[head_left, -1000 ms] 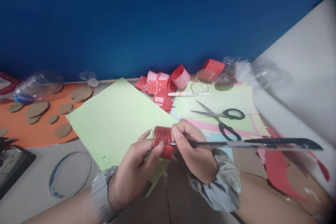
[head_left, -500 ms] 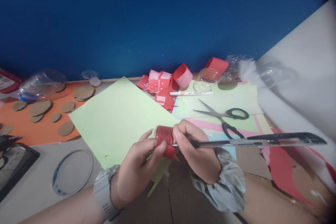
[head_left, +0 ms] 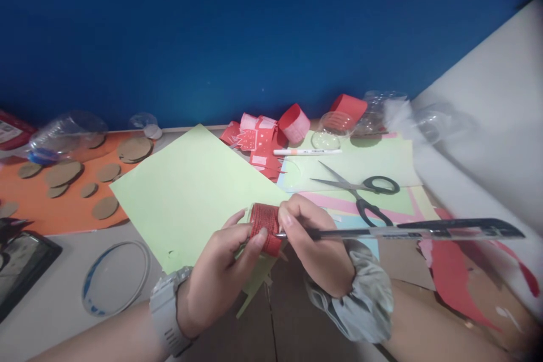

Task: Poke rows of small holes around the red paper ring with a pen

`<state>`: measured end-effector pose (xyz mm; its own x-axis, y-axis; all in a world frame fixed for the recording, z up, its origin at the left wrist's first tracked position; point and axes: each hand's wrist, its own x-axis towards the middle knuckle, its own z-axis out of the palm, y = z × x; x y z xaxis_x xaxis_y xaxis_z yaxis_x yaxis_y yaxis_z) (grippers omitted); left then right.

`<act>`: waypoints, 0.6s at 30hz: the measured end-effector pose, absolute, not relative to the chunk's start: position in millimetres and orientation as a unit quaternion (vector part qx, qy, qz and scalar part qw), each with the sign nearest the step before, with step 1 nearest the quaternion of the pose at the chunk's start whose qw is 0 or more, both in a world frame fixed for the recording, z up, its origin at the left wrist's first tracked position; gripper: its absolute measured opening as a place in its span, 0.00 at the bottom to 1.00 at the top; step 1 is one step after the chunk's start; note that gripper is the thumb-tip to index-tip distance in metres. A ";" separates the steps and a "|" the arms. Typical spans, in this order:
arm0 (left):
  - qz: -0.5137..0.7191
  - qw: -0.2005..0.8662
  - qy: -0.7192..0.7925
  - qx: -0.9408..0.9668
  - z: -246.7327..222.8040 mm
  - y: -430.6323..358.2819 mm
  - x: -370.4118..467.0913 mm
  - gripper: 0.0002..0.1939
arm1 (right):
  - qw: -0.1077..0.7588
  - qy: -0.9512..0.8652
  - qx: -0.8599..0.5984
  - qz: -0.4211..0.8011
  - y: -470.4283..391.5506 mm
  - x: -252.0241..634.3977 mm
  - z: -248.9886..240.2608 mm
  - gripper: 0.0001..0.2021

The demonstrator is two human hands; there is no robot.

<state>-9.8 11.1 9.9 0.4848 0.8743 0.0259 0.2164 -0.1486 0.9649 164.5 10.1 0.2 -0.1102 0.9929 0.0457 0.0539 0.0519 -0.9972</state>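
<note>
My left hand (head_left: 227,266), with a grey watch (head_left: 167,308) on its wrist, is closed on a small red roll (head_left: 266,218) covered in rows of dark lines. Its thumb presses on the front of the roll. My right hand (head_left: 316,235) pinches a black pen (head_left: 407,231) close to its tip. The tip touches or nearly touches the roll beside my left thumb. Both hands hover over the lower corner of a pale green paper sheet (head_left: 193,181). A grey-green scrunchie (head_left: 360,300) circles my right wrist.
Scissors (head_left: 356,185) lie open on coloured papers to the right, near a white marker (head_left: 307,152). Red paper pieces (head_left: 265,153) lie behind. At left are cardboard discs (head_left: 63,173) on orange paper (head_left: 25,203), a plastic bottle (head_left: 72,130) and a tape ring (head_left: 114,278).
The lower part of the red roll looked plain before and now shows dark lines. Both hands keep nearly the same grip, and the view has shifted slightly.
</note>
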 end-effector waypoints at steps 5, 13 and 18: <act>0.319 0.517 0.391 0.691 7.8 13.1 -9.2 0.18 | 0.474 -0.553 -0.486 0.483 8.3 165.0 -0.6 0.18; 0.310 0.511 0.400 0.695 7.9 12.6 -9.2 0.17 | 0.451 -0.624 -0.483 0.417 6.1 164.8 7.2 0.18; 0.313 0.515 0.397 0.693 8.3 12.7 -7.6 0.16 | 0.453 -0.626 -0.480 0.414 7.4 164.5 7.9 0.18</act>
